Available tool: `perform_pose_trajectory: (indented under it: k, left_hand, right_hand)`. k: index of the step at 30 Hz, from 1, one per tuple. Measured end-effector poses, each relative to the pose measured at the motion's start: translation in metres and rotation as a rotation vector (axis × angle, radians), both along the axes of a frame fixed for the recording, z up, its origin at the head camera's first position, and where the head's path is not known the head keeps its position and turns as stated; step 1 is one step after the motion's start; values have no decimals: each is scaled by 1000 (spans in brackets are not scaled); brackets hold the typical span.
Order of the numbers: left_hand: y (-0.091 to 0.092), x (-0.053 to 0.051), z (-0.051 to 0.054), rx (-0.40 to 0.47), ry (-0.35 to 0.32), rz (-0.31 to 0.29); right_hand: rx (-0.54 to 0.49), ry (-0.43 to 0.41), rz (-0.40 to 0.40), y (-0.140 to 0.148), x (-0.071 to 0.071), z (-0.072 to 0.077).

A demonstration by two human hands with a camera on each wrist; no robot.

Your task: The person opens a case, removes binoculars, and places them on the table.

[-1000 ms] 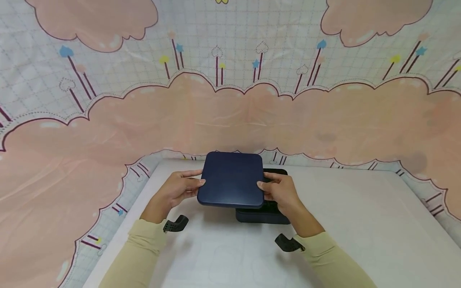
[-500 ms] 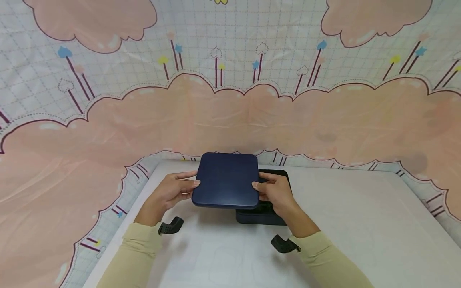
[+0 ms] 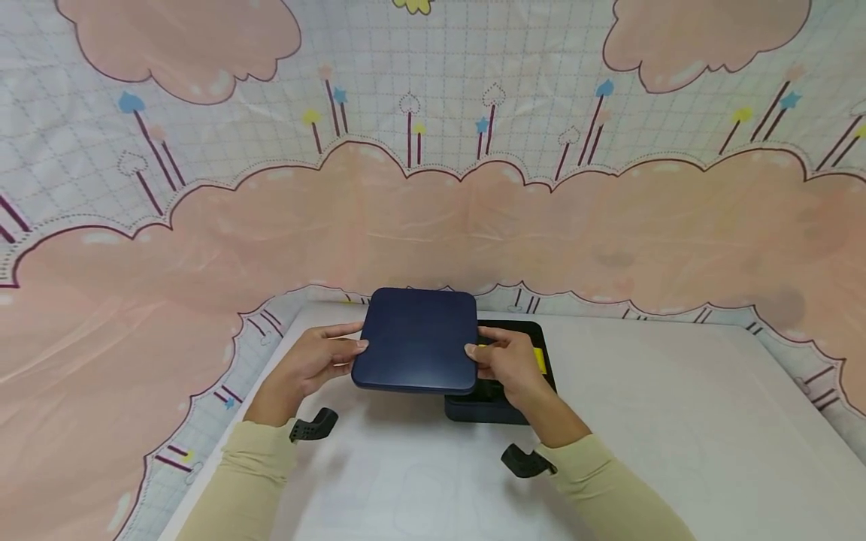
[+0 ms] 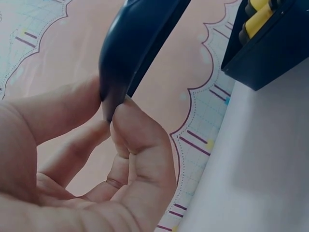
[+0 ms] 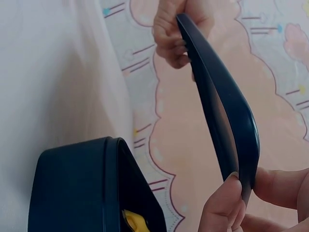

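A dark navy, rounded-square lid [image 3: 414, 342] is held up above the table, its smooth top toward the head camera. My left hand [image 3: 307, 367] pinches its left edge between thumb and fingers; the right hand [image 3: 510, 367] pinches the opposite edge. Below and to the right stands a matching box [image 3: 483, 410] with its top uncovered, partly hidden by the lid and right hand. Inside it, yellow-and-black things [image 4: 260, 21] show in the left wrist view; their kind is unclear. The right wrist view catches a bit of yellow [image 5: 136, 221] at the box's opening.
A white table [image 3: 649, 421] carries the box. Behind and to the left hangs a printed pink-and-white sheet [image 3: 433, 225]. Black wrist devices [image 3: 314, 424] sit at both cuffs.
Both hands have carried the lid to the left, baring more of the box. Yellow things inside it now show beside my right hand. The box stays where it was.
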State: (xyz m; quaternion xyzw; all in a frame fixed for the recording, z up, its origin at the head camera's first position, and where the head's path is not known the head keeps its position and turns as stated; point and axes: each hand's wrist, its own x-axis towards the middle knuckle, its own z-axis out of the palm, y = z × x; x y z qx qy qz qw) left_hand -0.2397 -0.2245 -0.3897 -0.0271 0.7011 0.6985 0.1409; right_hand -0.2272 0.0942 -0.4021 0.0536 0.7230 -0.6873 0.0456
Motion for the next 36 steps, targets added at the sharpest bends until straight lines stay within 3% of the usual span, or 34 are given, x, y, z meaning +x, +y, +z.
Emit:
perform_pose_trajectory:
  k: [11,25,36]
  left_hand:
    - [-14,3,-2,18,-3,-7]
    - [-26,9,3,33,-8,-23]
    - [-36,11,1,38,-27,-16]
  right_hand:
    - [-31,17,24,-14,-1,-1]
    - [-43,-19,53,-22,0,-4]
    - [-52,-42,66,-31,1,-5]
